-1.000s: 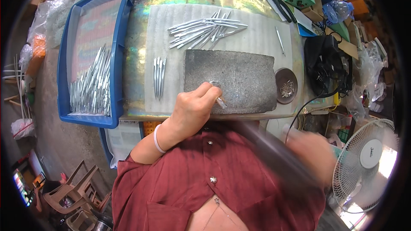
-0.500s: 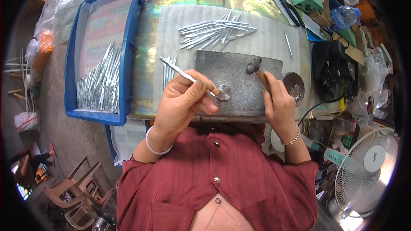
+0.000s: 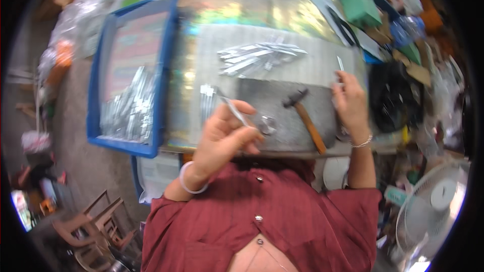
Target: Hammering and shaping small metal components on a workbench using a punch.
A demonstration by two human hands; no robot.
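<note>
Since half a second ago the hammer (image 3: 304, 117) lies released on the stone slab (image 3: 287, 121); right hand (image 3: 349, 102) reaches open, apparently toward a loose blank (image 3: 340, 63). Left hand (image 3: 222, 138) pinches a metal spoon (image 3: 247, 119), which could slip.

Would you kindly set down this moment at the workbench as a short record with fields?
Left hand: grip closed on a metal spoon, bowl end on the stone slab
Right hand: at the slab's right edge, fingers near a thin metal strip; whether it grips anything cannot be told
Hammer: lying loose on the slab, wooden handle toward the person
Behind the slab: pile of flat metal strips on a pale mat
Left side: blue tray holding more metal pieces
Lower right: white fan
</note>
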